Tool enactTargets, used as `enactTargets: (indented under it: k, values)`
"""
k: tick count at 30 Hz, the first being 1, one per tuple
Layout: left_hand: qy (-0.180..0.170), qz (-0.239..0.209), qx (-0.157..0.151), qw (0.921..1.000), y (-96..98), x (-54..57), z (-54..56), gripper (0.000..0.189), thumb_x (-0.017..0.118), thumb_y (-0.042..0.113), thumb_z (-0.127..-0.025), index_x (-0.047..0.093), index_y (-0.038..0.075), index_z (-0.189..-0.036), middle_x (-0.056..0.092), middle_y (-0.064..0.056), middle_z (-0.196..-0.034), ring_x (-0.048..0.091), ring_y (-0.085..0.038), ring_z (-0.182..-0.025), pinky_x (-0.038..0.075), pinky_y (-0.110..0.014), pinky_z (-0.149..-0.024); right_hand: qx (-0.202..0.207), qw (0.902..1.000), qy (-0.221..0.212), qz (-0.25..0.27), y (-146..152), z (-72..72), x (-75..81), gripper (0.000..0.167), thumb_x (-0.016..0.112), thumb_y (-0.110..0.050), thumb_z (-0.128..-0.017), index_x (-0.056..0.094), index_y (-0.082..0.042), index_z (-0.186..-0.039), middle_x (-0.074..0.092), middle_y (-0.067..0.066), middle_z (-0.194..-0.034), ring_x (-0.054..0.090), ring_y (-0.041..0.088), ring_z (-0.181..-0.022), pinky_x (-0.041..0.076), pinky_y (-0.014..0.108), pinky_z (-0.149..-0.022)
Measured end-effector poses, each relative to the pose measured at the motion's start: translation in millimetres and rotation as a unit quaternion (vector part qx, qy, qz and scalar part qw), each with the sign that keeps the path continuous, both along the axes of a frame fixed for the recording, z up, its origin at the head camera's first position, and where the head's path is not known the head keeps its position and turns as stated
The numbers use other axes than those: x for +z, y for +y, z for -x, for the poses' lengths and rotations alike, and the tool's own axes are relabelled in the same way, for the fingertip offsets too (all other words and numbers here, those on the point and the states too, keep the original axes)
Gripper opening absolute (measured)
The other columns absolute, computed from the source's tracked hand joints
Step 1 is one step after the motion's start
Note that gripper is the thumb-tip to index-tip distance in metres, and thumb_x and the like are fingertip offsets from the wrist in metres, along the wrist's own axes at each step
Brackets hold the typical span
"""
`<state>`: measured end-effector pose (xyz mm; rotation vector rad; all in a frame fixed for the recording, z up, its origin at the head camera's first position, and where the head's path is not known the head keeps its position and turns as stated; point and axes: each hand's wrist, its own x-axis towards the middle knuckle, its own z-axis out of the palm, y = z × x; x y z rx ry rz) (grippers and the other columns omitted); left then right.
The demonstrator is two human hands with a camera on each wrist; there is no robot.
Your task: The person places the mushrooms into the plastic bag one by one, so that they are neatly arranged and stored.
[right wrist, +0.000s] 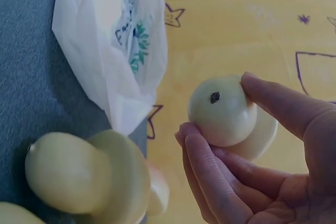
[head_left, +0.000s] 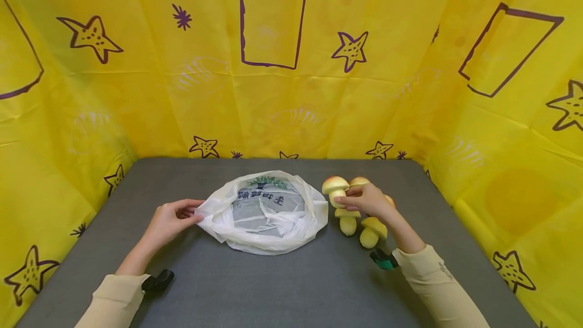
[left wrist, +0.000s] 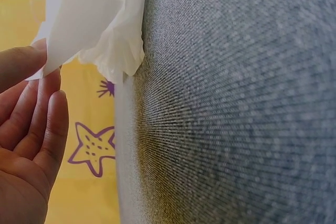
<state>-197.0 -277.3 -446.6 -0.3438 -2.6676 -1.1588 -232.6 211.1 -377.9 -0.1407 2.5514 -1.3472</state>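
Note:
A white plastic bag (head_left: pixel 273 244) with dark print and a green leaf pattern lies with its mouth spread wide on the grey table. My left hand (head_left: pixel 170 221) pinches the bag's left rim between thumb and fingers; the left wrist view shows the pinched edge (left wrist: pixel 58 51) close up. To the right of the bag, my right hand (head_left: pixel 366 200) holds a toy mushroom (head_left: pixel 335 185) by its stem, cap upward. In the right wrist view the stem's round end (right wrist: pixel 220 111) with a dark spot sits between thumb and fingertips.
Under and around my right hand several more toy mushrooms lie on the table, among them one close to the bag (head_left: pixel 348 221) and one nearer me (head_left: pixel 372 232). A yellow cloth (head_left: pixel 282 110) with purple drawings hangs behind and at both sides of the table (head_left: pixel 273 287).

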Motion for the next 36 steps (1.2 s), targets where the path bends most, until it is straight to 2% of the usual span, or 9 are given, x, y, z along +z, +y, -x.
enactTargets:
  k: [7, 15, 18, 24, 31, 36]
  values:
    - [-0.006, 0.000, -0.001, 1.0000, -0.8, -0.6, -0.7, 0.034, 0.078, 0.025, -0.079, 0.071, 0.014, -0.110, 0.071, -0.003, -0.090, 0.061, -0.002, -0.071, 0.052, -0.018, -0.064, 0.002, 0.9992, -0.012, 0.038, -13, 3.3, 0.6, 0.062, 0.075, -0.034, -0.081, 0.058, 0.010, -0.121, 0.058, 0.027, -0.122, 0.068, 0.032, -0.095, 0.054, 0.039, -0.084]
    - [-0.005, 0.002, 0.002, 1.0000, -2.0, -2.1, -1.3, 0.034, 0.077, 0.027, -0.079, 0.071, 0.014, -0.109, 0.071, -0.002, -0.090, 0.061, -0.003, -0.072, 0.051, -0.019, -0.064, 0.016, 0.9996, -0.006, 0.024, -27, 7.9, 6.5, 0.058, 0.074, -0.034, -0.082, 0.060, 0.009, -0.118, 0.063, 0.025, -0.117, 0.069, 0.031, -0.092, 0.054, 0.041, -0.083]
    - [-0.005, -0.001, 0.004, 1.0000, -1.2, -2.7, -1.8, 0.033, 0.078, 0.026, -0.079, 0.071, 0.014, -0.109, 0.071, -0.003, -0.089, 0.061, -0.003, -0.071, 0.052, -0.019, -0.064, 0.025, 0.9996, -0.006, 0.008, -32, 8.9, 8.1, 0.053, 0.072, -0.036, -0.083, 0.064, 0.006, -0.113, 0.067, 0.020, -0.110, 0.069, 0.030, -0.092, 0.054, 0.042, -0.083]
    - [-0.007, -0.004, 0.000, 1.0000, -1.1, -3.2, -3.4, 0.034, 0.078, 0.026, -0.079, 0.071, 0.010, -0.108, 0.071, -0.005, -0.089, 0.061, -0.003, -0.071, 0.051, -0.019, -0.063, 0.035, 0.9993, -0.001, 0.010, -45, 13.6, 5.8, 0.046, 0.075, -0.040, -0.080, 0.070, 0.000, -0.101, 0.072, 0.010, -0.091, 0.069, 0.031, -0.091, 0.055, 0.042, -0.081]
    - [-0.006, -0.002, 0.003, 1.0000, -2.8, -3.0, -3.9, 0.034, 0.078, 0.026, -0.078, 0.071, 0.013, -0.109, 0.071, -0.003, -0.090, 0.062, -0.003, -0.072, 0.052, -0.019, -0.064, 0.038, 0.9992, -0.005, 0.013, -65, 19.1, 1.4, 0.046, 0.077, -0.041, -0.077, 0.072, -0.002, -0.100, 0.073, 0.009, -0.091, 0.070, 0.030, -0.090, 0.055, 0.041, -0.082]
    - [0.002, -0.004, 0.004, 1.0000, -4.3, -1.8, -3.5, 0.033, 0.078, 0.024, -0.078, 0.071, 0.013, -0.108, 0.072, -0.003, -0.089, 0.062, -0.002, -0.071, 0.052, -0.019, -0.064, 0.039, 0.9992, -0.009, -0.004, -78, 23.4, 1.7, 0.045, 0.076, -0.041, -0.078, 0.071, -0.002, -0.100, 0.073, 0.008, -0.091, 0.070, 0.029, -0.090, 0.055, 0.040, -0.081]
